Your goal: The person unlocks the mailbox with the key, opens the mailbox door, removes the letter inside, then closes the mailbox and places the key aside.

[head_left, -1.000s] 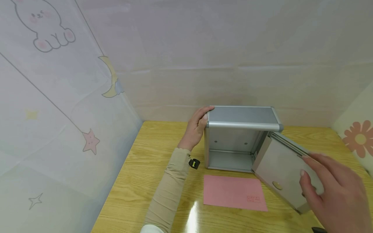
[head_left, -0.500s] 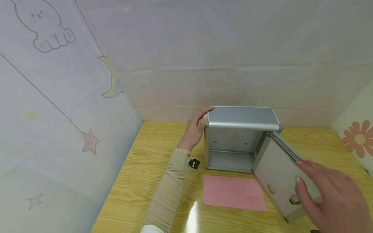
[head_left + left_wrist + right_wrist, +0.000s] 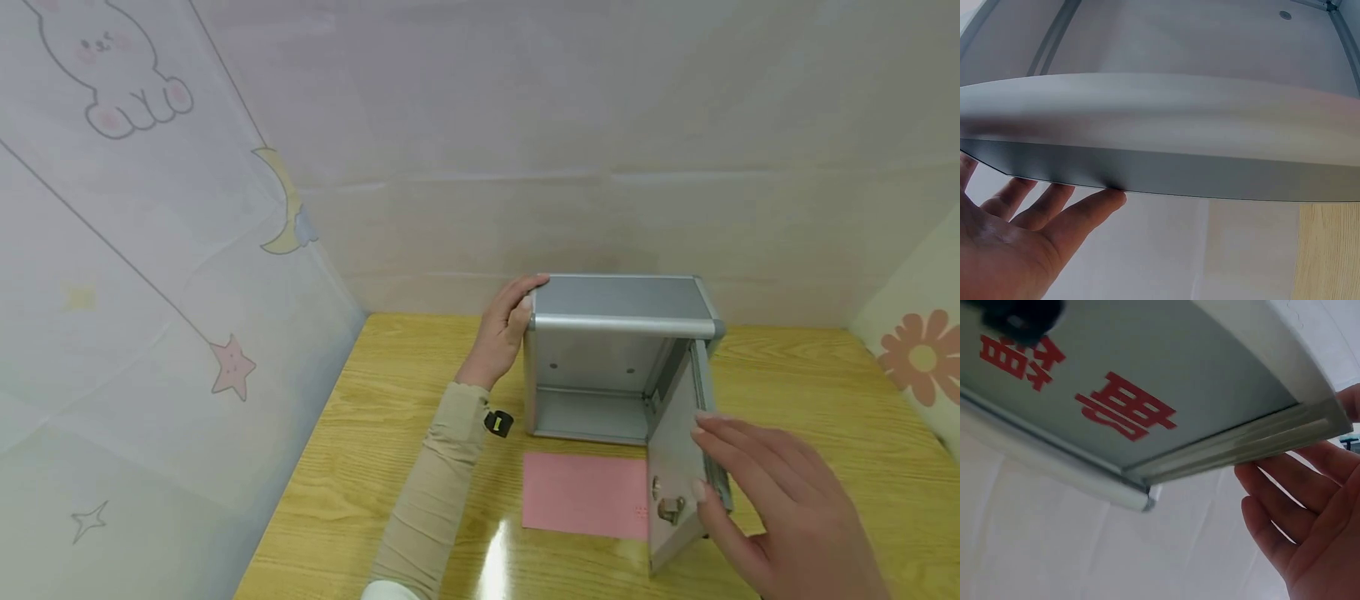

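Observation:
A silver-grey metal box [image 3: 624, 296] stands on the table, its front opening toward me. At its upper left corner, my left hand [image 3: 501, 332] touches the side, fingers extended; in the left wrist view the fingertips [image 3: 1113, 197] meet the panel's edge. The box's hinged door [image 3: 675, 450] stands swung out at the right, with a lock [image 3: 670, 510] on its inner face. My right hand [image 3: 787, 492] is at the door's top edge, fingers nearly straight and the thumb by the inner face. Red characters [image 3: 1129, 409] mark the door's outer face in the right wrist view.
A flat pink envelope-like paper [image 3: 585, 496] lies before the box, its right end hidden by the door. The wooden table [image 3: 360, 442] meets a pale cloth backdrop [image 3: 525, 167] behind and at the sides. A black wrist device [image 3: 498, 422] sits at my left cuff.
My right hand has moved left, swinging the door inward toward the box; it now covers the paper's right end. The left hand and the box body have stayed put.

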`<action>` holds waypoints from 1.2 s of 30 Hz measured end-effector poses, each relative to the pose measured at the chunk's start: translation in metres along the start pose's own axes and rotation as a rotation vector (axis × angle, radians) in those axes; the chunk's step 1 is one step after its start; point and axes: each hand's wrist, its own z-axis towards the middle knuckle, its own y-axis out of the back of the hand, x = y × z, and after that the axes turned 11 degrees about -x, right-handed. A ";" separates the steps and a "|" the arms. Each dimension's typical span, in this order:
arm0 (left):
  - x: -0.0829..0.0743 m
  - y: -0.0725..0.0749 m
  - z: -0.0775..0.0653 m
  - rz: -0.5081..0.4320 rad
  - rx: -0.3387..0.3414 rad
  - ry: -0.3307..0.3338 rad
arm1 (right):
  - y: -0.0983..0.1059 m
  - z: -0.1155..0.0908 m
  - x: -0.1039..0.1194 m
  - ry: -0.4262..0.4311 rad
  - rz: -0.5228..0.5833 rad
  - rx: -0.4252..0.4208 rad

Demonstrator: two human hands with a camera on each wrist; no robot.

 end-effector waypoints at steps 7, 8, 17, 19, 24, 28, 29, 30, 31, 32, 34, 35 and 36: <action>0.000 0.001 -0.001 0.011 0.006 -0.007 | -0.028 0.004 0.012 0.071 0.077 -0.064; 0.000 0.001 -0.002 0.011 0.007 -0.005 | -0.032 0.005 0.013 0.074 0.079 -0.078; 0.001 0.001 -0.001 0.017 0.008 -0.015 | -0.059 0.006 0.021 0.021 0.069 -0.123; 0.001 0.001 -0.001 0.015 0.003 -0.017 | -0.065 0.006 0.021 0.015 0.064 -0.139; 0.002 0.001 -0.001 0.014 -0.008 -0.026 | -0.082 0.009 0.021 0.000 0.068 -0.165; 0.003 0.000 0.000 0.012 -0.017 -0.045 | -0.094 0.010 0.018 -0.021 0.071 -0.147; 0.004 0.000 0.000 0.011 -0.020 -0.050 | -0.097 0.010 0.017 -0.024 0.070 -0.144; 0.004 0.000 0.000 0.011 -0.022 -0.052 | -0.099 0.010 0.016 -0.025 0.066 -0.142; 0.004 -0.001 0.000 0.010 -0.024 -0.054 | -0.101 0.011 0.015 -0.027 0.065 -0.140; 0.004 -0.001 0.000 0.009 -0.024 -0.055 | -0.104 0.011 0.014 -0.027 0.063 -0.138; 0.004 -0.001 0.000 0.005 -0.025 -0.055 | -0.108 0.012 0.012 -0.023 0.062 -0.146; 0.004 -0.001 0.000 0.003 -0.025 -0.054 | -0.111 0.013 0.011 -0.019 0.062 -0.155; 0.005 -0.001 0.001 0.001 -0.023 -0.053 | -0.113 0.013 0.009 -0.016 0.062 -0.161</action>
